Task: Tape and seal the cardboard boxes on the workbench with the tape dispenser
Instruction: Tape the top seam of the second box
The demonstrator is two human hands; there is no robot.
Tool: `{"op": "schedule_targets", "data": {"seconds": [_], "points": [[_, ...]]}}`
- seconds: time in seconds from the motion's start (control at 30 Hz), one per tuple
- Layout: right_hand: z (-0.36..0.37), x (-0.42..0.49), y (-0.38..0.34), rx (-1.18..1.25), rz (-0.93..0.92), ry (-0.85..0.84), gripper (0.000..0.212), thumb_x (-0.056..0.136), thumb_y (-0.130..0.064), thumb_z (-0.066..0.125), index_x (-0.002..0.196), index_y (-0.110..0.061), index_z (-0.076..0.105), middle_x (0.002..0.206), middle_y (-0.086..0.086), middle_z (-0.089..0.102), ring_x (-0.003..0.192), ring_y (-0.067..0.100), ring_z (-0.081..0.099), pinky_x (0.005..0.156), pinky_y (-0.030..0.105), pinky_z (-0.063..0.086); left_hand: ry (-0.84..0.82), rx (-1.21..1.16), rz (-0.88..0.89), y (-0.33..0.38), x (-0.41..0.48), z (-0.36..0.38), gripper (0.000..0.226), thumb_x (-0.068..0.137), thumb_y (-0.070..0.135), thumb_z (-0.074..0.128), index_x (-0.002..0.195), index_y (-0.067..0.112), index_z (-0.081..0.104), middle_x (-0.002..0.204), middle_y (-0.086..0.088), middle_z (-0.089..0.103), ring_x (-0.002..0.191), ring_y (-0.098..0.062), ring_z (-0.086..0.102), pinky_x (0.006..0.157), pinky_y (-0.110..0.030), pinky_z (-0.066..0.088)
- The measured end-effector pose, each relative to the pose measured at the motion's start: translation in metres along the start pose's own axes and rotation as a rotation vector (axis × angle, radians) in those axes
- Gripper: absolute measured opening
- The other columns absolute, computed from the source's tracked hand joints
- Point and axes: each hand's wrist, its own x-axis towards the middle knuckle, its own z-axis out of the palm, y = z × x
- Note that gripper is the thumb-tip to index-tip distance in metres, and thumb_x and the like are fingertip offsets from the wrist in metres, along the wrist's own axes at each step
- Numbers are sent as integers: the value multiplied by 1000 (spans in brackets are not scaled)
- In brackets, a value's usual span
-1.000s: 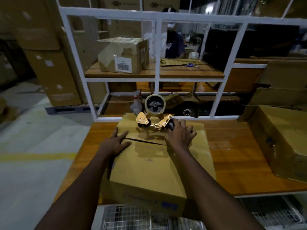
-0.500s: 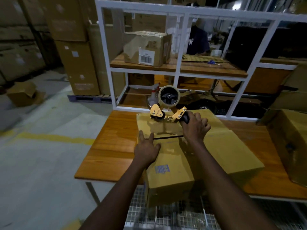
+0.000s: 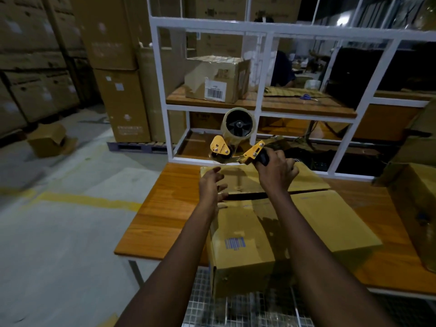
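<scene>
A brown cardboard box (image 3: 313, 215) lies on the wooden workbench (image 3: 165, 213), its two top flaps meeting at a dark seam with a gap. My right hand (image 3: 276, 171) grips the black handle of a yellow tape dispenser (image 3: 236, 142), whose roll stands above the box's far edge. The dispenser's front end sits at the far flap edge. My left hand (image 3: 212, 185) hovers at the left end of the seam with fingers spread and relaxed, touching or just above the flap.
A white metal shelf frame (image 3: 259, 109) rises behind the bench, with a labelled box (image 3: 217, 79) on its upper shelf. Another box (image 3: 415, 208) sits at the bench's right end. Stacked cartons stand at left. A wire grid lies below the bench front.
The view swung left and the box now lies skewed. My left hand lifted off the near flap and spread its fingers. The dispenser rose slightly toward the far edge.
</scene>
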Motion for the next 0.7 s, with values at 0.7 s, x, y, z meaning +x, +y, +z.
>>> {"op": "schedule_targets", "data": {"seconds": [0.7], "points": [[10,11,0,29,-18,6,36,89,-39,65,124,-35,59,121,-1,56,109,30,43,94,44,27,-353,-82,-467,15,20,-12,68,92,65,43,115,4,61,87,-6,71,52,-16,59,42,-21,49]]}}
